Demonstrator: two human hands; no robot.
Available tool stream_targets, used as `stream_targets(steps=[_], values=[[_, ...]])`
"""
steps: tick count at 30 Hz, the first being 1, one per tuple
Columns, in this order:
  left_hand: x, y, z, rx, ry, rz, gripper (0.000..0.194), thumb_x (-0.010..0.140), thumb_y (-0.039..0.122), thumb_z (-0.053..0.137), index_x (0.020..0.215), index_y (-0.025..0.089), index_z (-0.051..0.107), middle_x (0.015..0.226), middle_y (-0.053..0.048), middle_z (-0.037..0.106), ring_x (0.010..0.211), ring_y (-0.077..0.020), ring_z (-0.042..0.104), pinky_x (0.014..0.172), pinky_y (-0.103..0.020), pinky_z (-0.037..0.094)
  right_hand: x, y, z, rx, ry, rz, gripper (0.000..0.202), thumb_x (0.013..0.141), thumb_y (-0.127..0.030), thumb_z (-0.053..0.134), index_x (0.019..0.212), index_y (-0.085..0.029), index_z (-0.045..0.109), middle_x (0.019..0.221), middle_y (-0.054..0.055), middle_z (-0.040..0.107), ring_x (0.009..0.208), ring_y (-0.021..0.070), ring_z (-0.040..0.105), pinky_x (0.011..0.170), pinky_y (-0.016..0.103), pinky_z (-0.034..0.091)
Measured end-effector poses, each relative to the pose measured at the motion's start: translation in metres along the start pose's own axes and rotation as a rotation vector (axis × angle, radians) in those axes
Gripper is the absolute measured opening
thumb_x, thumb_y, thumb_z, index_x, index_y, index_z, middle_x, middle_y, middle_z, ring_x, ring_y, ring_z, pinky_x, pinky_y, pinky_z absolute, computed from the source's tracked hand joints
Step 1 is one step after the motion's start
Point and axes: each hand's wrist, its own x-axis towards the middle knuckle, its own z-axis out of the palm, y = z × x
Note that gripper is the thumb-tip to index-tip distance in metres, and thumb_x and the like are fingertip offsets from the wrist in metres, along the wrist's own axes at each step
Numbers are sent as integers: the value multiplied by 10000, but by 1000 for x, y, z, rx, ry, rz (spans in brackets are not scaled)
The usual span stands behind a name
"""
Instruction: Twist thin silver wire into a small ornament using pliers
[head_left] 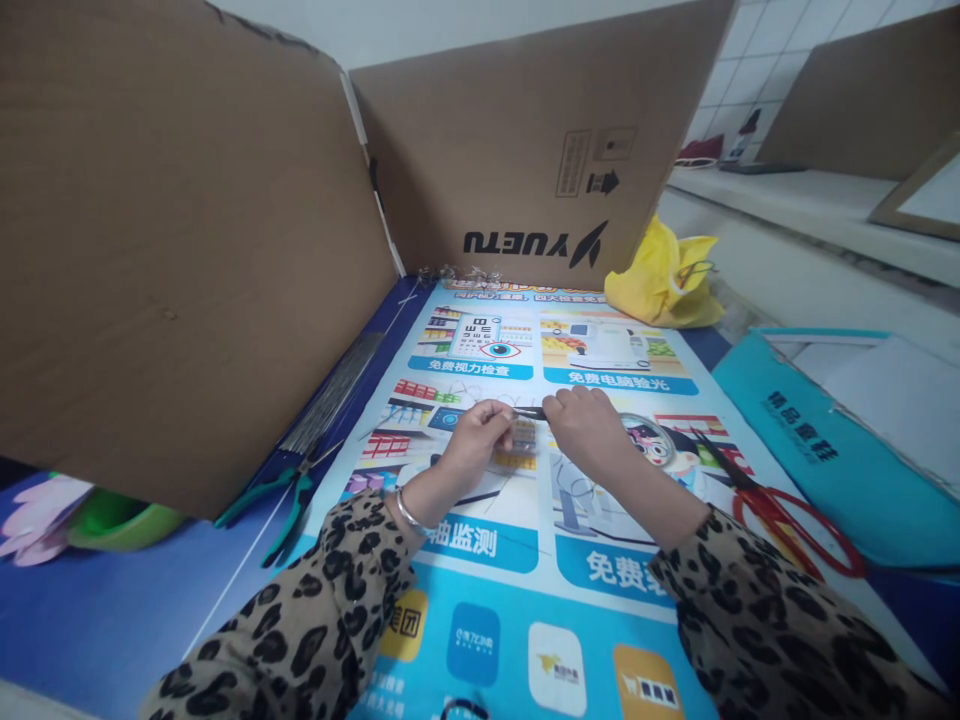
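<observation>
My left hand point(476, 440), a silver bangle at its wrist, is closed in a pinch on what looks like a thin wire point(463, 392). My right hand point(589, 428) is wrapped round a slim black tool point(531, 412); its narrow end points left to my left fingertips, and the rest is hidden in my fist. Below the fingers lies a small clear packet point(517, 436), its contents too blurred to name. Both hands are just above a printed poster point(480, 585). Thin wire curls point(574, 485) lie under my right forearm.
Left are green-handled pliers point(289, 495), a bundle of straight wires point(334, 390) and a green bowl point(124, 520). Right are red-handled scissors point(795, 520), a teal box point(840, 440) and a yellow bag point(660, 275). Cardboard panels point(517, 130) stand behind and left. Small wire pieces point(457, 275) lie at the back.
</observation>
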Motion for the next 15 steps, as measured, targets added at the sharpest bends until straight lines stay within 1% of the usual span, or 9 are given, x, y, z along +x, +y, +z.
stream_targets(steps=[5, 8, 11, 15], values=[[0, 2, -3, -47, -17, -29, 176, 723, 309, 623, 722, 158, 532, 545, 46, 477, 457, -60, 423, 551, -217, 378, 0, 2, 2, 14, 5, -32, 121, 824, -124, 445, 807, -152, 562, 783, 92, 599, 778, 221, 476, 643, 333, 185], [0, 2, -3, -52, -35, -29, 180, 723, 314, 624, 717, 159, 531, 556, 44, 479, 461, -60, 424, 554, -220, 385, -1, 3, 2, 7, 20, -46, 144, 833, -119, 431, 808, -149, 570, 772, 92, 599, 771, 221, 469, 639, 336, 179], [-1, 2, -4, -46, -51, -19, 168, 733, 306, 613, 718, 157, 534, 589, 34, 503, 476, -60, 437, 553, -214, 378, -1, 3, 0, -10, 41, -46, 168, 836, -106, 419, 812, -145, 581, 766, 94, 598, 762, 220, 464, 637, 336, 176], [-1, 2, -3, -71, -42, -31, 170, 728, 310, 613, 717, 157, 539, 628, 23, 529, 490, -62, 451, 558, -219, 379, -2, 2, -3, -29, 58, -42, 180, 829, -89, 416, 804, -138, 587, 750, 98, 594, 747, 219, 461, 635, 336, 176]])
